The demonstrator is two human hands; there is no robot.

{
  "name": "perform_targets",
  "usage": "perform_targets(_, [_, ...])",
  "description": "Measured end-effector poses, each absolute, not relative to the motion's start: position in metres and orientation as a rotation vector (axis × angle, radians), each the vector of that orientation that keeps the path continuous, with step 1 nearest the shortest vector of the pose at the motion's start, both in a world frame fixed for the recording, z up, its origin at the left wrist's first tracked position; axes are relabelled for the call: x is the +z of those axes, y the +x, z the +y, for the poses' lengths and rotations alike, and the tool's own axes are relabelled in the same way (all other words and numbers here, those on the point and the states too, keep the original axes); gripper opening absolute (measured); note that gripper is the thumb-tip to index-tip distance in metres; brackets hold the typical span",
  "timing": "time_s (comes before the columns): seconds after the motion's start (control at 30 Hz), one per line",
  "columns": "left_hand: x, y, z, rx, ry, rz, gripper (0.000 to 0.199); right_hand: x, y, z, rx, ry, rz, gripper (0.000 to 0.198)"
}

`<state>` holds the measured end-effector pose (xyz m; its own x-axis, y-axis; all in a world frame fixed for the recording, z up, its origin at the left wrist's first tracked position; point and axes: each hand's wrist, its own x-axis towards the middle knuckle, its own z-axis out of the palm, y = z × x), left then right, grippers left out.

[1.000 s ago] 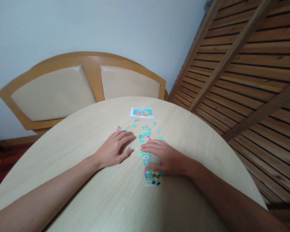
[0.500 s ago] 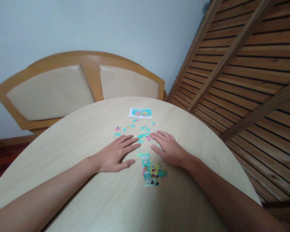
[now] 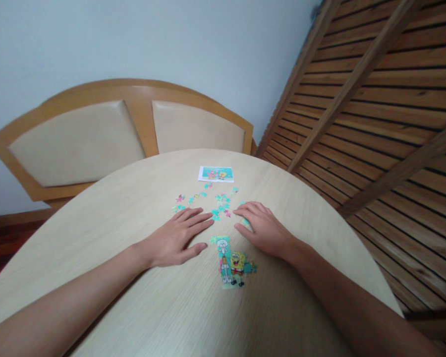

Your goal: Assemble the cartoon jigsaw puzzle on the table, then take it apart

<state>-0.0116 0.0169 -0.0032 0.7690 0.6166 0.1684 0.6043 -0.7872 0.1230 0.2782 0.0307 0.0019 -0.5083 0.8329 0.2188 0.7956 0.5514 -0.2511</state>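
Noted first, on the near middle of the tabletop (image 3: pixel 163 312), a joined puzzle section (image 3: pixel 226 260): teal ground, tall pale figure at left, yellow square figure beside it, ragged right edge. Found it lying flat, nearer than left hand (image 3: pixel 182 236) and right hand (image 3: pixel 264 229), roughly between the two, touched by neither.

Logged as changed within the last second: right hand shifted off the section toward the far side, joined picture now fully uncovered. Judged from this: built part left at rest, attention apparently gone to the loose stock.

Saw left hand spread palm down, nothing visibly gripped; could make out nothing beneath the palm. Saw right hand low and slightly arched, thumb and fingers parted, a teal piece (image 3: pixel 247 224) newly showing in the gap. Could not tell touching from merely covered.

Farther on, recorded loose pieces (image 3: pixel 223 198), mostly teal, scattered between and beyond the fingertips; marked a pink piece (image 3: pixel 228 213) near right hand. Past these, sighted a printed picture (image 3: pixel 217 173) flat near the far edge, then a cream-padded backrest (image 3: pixel 72 144), with slatted wood (image 3: pixel 390 78) at far right.
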Motion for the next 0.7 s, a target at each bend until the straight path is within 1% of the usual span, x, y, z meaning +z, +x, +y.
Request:
perform_targets(0.17, [-0.003,-0.010,0.016,0.394,2.879,1.139,0.052,0.003,0.296,0.035,0.189,-1.505,-2.445,0.046])
perform_targets(0.27, [0.000,-0.009,0.016,0.454,2.899,1.080,0.048,0.000,0.310,0.039,0.206,-1.600,-2.397,0.052])
perform_targets(0.47, [0.006,-0.005,0.010,0.559,2.930,0.688,0.034,-0.004,0.317,0.045,0.164,-1.611,-2.338,0.038])
perform_targets(0.7, [0.013,0.000,-0.002,0.433,2.879,0.551,0.038,-0.005,0.303,0.046,0.264,-1.534,-2.406,0.046])
